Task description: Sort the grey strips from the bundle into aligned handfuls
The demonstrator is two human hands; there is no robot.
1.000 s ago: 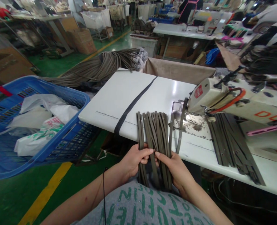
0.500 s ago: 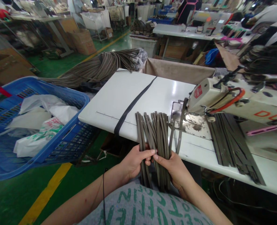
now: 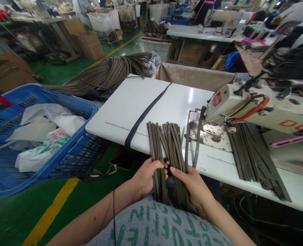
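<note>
My left hand (image 3: 150, 174) is closed around a thin bundle of grey-brown fabric straps (image 3: 155, 143), thumb across the front. Beside it, my right hand (image 3: 189, 181) grips a second, thicker bundle of the same straps (image 3: 174, 147). Both bundles reach over the front edge of the white table (image 3: 110, 109), their lower ends hanging near my lap. A looped strap (image 3: 198, 140) runs from under the head of the sewing machine (image 3: 223, 102) down towards my right hand. More straps (image 3: 253, 160) lie in a pile right of the needle area.
A dark band (image 3: 146, 114) crosses the table. Left stands a blue plastic basket (image 3: 64, 153) with plastic bags inside. Behind the table lie a long heap of straps (image 3: 110, 73) and a cloth-lined bin (image 3: 192, 73). Pink-handled snips (image 3: 289, 140) rest by the machine. Other workstations stand beyond.
Several straps have shifted from the right bundle into the left one, which is now thicker. My hands have drawn slightly apart, and a gap shows between the bundles.
</note>
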